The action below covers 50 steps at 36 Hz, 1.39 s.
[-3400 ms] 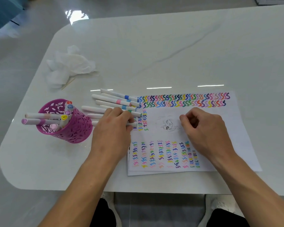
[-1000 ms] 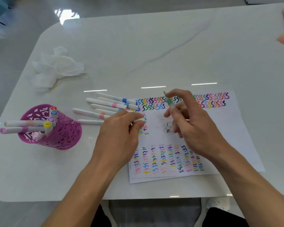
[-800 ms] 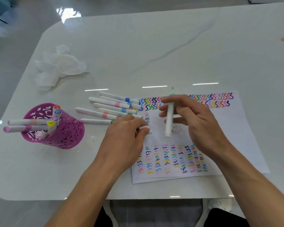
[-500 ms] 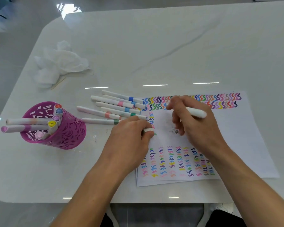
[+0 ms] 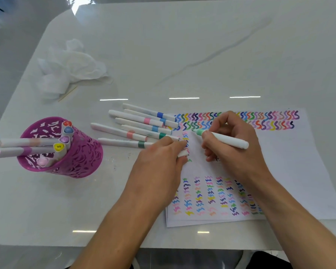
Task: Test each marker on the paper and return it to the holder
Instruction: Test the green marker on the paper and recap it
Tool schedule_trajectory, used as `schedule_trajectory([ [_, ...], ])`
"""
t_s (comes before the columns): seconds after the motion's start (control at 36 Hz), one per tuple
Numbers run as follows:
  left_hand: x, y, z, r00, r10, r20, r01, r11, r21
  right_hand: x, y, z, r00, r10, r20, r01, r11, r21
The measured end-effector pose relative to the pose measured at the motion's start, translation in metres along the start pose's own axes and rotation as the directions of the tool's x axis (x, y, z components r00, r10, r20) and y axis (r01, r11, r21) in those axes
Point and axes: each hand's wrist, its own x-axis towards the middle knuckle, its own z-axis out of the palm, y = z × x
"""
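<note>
Right hand (image 5: pixel 235 146) gripping marker (image 5: pixel 224 139) on paper (image 5: pixel 291 162), purple holder (image 5: pixel 81 152) holding markers (image 5: pixel 64 140)

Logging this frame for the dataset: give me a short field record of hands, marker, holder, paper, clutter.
right hand: holds an uncapped marker, green tip on or just above the paper
left hand: rests at the paper's left edge, closed on a white cap
holder: purple, upright, left of the paper, several markers inside
loose markers: capped, lying on the table between holder and paper
paper marks: rows of coloured squiggles
clutter: crumpled tissue, far left
</note>
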Motion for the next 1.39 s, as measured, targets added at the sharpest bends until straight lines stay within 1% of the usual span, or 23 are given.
schedule_trajectory([
  [0.17, 0.0, 0.002, 0.001, 1.0, 0.01, -0.016, -0.009, 1.0, 0.026, -0.001, 0.001, 0.001, 1.0, 0.014, -0.016, -0.015, 0.998, -0.063],
  [0.36, 0.001, 0.003, 0.001, 1.0, 0.02, -0.006, -0.02, 0.998, 0.052, -0.001, -0.002, 0.0, 0.999, 0.035, 0.004, -0.034, 0.994, -0.106],
  [0.64, 0.001, 0.002, 0.001, 1.0, -0.001, -0.006, 0.001, 0.999, 0.048, -0.001, -0.003, 0.001, 0.998, 0.015, -0.061, -0.025, 0.986, -0.162],
  [0.72, 0.001, 0.003, 0.001, 1.0, 0.001, -0.006, -0.001, 0.999, 0.041, -0.001, -0.002, 0.0, 0.999, 0.016, -0.048, -0.024, 0.985, -0.17],
  [0.81, 0.001, 0.003, 0.0, 1.0, 0.0, -0.009, 0.0, 0.999, 0.033, -0.002, -0.001, -0.001, 1.0, 0.03, 0.002, -0.029, 0.984, -0.178],
  [0.86, 0.001, 0.003, 0.0, 1.0, -0.002, -0.004, 0.002, 1.0, 0.031, -0.002, -0.001, -0.003, 0.999, 0.037, 0.026, -0.032, 0.988, -0.148],
  [1.0, -0.001, 0.005, -0.003, 1.0, -0.006, 0.01, 0.006, 0.999, 0.042, 0.001, -0.006, -0.008, 0.998, 0.058, -0.026, -0.054, 0.992, 0.111],
  [1.11, -0.002, 0.005, -0.005, 1.0, -0.001, 0.013, 0.0, 0.999, 0.041, 0.0, -0.008, -0.01, 0.997, 0.068, -0.024, -0.061, 0.975, 0.216],
  [1.19, -0.003, 0.006, -0.006, 1.0, -0.009, 0.003, 0.009, 1.0, 0.016, -0.002, -0.01, -0.011, 0.997, 0.063, -0.036, -0.052, 0.969, 0.243],
  [1.31, -0.003, 0.005, -0.008, 0.999, -0.004, -0.031, 0.004, 1.0, -0.001, -0.004, -0.014, -0.013, 0.996, 0.052, -0.067, -0.037, 0.977, 0.212],
  [1.39, -0.002, 0.006, -0.01, 0.997, -0.028, -0.077, 0.021, 0.996, -0.086, -0.007, -0.022, -0.014, 0.996, 0.023, -0.085, -0.007, 0.983, 0.185],
])
